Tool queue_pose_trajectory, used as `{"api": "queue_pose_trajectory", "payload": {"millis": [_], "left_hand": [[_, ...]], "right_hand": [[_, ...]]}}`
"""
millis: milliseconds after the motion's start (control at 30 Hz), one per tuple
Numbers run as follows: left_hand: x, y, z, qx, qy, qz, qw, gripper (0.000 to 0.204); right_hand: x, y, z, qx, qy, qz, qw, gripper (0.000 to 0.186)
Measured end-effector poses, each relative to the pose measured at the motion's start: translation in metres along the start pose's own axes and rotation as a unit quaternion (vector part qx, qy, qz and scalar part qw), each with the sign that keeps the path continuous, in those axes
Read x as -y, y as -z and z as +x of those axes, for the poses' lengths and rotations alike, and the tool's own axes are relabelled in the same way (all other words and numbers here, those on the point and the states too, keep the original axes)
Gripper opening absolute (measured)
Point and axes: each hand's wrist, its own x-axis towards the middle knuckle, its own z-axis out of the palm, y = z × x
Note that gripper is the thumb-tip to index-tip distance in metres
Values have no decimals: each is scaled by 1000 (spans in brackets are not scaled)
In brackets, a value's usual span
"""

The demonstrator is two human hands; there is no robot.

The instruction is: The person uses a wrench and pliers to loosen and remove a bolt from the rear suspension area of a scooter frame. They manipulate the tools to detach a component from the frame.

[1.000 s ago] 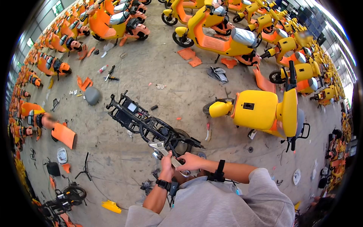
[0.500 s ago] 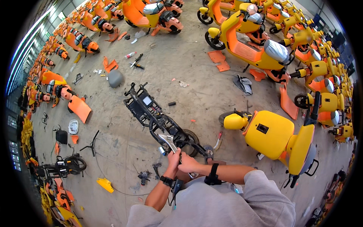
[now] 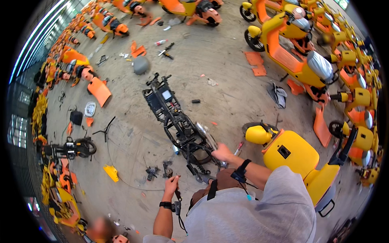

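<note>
A stripped black scooter frame [image 3: 170, 113] lies on the concrete floor before me, a wheel at its near end. My right hand [image 3: 222, 152] is closed on a long silver wrench [image 3: 206, 135], held over the frame's near end at its right side. My left hand [image 3: 171, 184] is apart from it, lower and further left, its fingers closed round something dark that I cannot make out. A silver cylindrical part [image 3: 176, 149] shows beside the frame. Small dark parts [image 3: 152, 173] lie to the left of my feet.
A yellow scooter [image 3: 289, 154] stands close at my right. Rows of orange and yellow scooters [image 3: 283, 56] line the back and both sides. A partly dismantled black scooter [image 3: 69, 148], an orange panel [image 3: 98, 91], a yellow piece [image 3: 110, 173] and a thin cable lie around the floor.
My hands have separated: the right moved up and rightward with the wrench, while the left let go of it and moved down and left. The view has swung, shifting the surroundings.
</note>
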Motion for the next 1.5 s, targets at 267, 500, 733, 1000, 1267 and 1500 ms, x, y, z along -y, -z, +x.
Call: {"api": "queue_pose_trajectory", "payload": {"millis": [267, 500, 733, 1000, 1267, 1500], "left_hand": [[200, 78, -36, -127, 17, 30, 991, 27], [286, 104, -85, -241, 138, -61, 959, 21], [332, 76, -95, -255, 31, -63, 964, 25], [253, 42, -102, -225, -29, -67, 972, 30], [163, 57, -106, -137, -95, -142, 976, 26], [137, 63, -124, -111, -98, -255, 956, 25]], "right_hand": [[38, 65, -60, 132, 234, 358, 894, 43], [56, 54, -46, -84, 60, 143, 984, 30], [2, 22, -74, -189, 86, 154, 966, 32], [-18, 32, -78, -196, 186, 82, 959, 28], [-18, 14, -96, -155, 132, 29, 979, 20], [-19, -10, -87, -259, 229, 45, 937, 32]]}}
